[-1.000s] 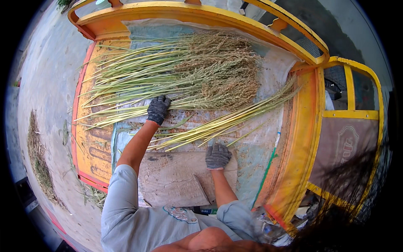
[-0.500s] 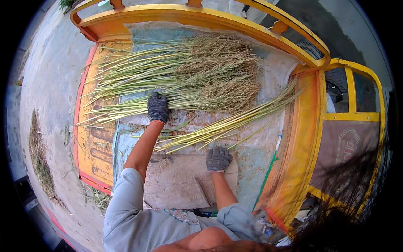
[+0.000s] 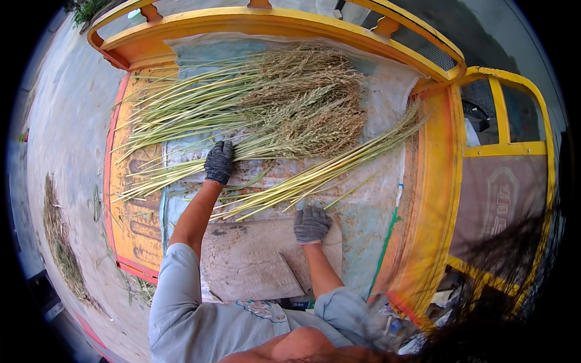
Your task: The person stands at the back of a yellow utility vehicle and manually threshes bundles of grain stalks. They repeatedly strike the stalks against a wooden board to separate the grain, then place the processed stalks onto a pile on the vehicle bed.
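Observation:
My left hand (image 3: 219,162), in a dark grey knit glove, is closed round a small bunch of long green-yellow stalks (image 3: 160,178). Its stalk ends lie apart from the large pile (image 3: 196,100), while the brown seed heads (image 3: 308,103) still overlap on the right. My right hand (image 3: 312,224), gloved in lighter grey, lies on the far edge of a worn board (image 3: 248,257), its fingers laid flat and holding nothing. Between my hands and the cab side, a separate bundle of stalks (image 3: 302,184) lies slantwise, its heads toward the upper right.
Under the stalks, a pale sheet (image 3: 387,163) covers part of an orange cargo bed (image 3: 140,209). A yellow rail (image 3: 290,18) runs along the far side, and a yellow-framed cab (image 3: 505,151) stands at right. Dry stalks (image 3: 63,248) lie on the ground at left.
The bunch in my left hand has come slightly toward me, and a gap has opened between its stalk ends and the pile. My right hand stays on the board. The view has shifted slightly.

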{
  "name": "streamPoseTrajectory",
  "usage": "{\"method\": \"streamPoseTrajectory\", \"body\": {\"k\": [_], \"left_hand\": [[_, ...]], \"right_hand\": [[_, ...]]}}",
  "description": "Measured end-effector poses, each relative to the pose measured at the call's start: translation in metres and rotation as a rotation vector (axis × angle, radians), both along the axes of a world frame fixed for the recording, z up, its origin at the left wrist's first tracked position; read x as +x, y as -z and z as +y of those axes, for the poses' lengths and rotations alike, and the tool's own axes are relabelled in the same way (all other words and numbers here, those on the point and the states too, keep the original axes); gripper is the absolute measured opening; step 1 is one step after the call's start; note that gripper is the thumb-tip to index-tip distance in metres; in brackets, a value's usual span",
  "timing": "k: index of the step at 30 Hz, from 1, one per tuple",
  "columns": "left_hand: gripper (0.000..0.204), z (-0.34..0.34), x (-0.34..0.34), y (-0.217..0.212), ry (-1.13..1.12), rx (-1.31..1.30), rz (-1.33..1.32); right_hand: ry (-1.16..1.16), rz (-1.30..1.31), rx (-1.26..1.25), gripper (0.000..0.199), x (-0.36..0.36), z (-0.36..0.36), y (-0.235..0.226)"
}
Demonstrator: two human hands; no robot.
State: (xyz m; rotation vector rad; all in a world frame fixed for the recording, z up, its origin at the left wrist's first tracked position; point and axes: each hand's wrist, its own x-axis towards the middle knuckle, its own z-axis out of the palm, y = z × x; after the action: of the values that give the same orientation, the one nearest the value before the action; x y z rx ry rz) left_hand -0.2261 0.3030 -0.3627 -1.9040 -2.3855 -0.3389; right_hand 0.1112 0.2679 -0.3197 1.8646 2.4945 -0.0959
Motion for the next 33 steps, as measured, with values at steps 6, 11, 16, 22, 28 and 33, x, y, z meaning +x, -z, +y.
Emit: {"method": "streamPoseTrajectory", "body": {"k": [6, 11, 16, 22, 28, 33], "left_hand": [[0.040, 0.009, 0.012, -0.016, -0.154, -0.069, -0.081], [0.027, 0.021, 0.015, -0.017, -0.368, -0.148, -0.277], [0.027, 0.023, 0.012, -0.052, -0.125, 0.041, -0.054], [0.034, 0.036, -0.002, -0.085, 0.001, -0.289, -0.010], [0.036, 0.052, -0.019, -0.126, 0.106, -0.247, -0.194], [0.047, 0.057, -0.023, -0.141, 0.072, -0.308, -0.489]], "right_hand": [[0.022, 0.009, -0.158, 0.037, 0.002, 0.001, -0.001], [0.010, -0.017, -0.113, 0.034, 0.001, 0.000, 0.004], [0.026, 0.003, -0.121, 0.035, 0.005, -0.002, 0.010], [0.022, -0.032, -0.101, 0.035, 0.002, -0.002, 0.006], [0.001, -0.006, -0.088, 0.034, 0.002, 0.003, 0.000], [0.012, 0.030, -0.099, 0.034, 0.003, 0.001, -0.002]]}}
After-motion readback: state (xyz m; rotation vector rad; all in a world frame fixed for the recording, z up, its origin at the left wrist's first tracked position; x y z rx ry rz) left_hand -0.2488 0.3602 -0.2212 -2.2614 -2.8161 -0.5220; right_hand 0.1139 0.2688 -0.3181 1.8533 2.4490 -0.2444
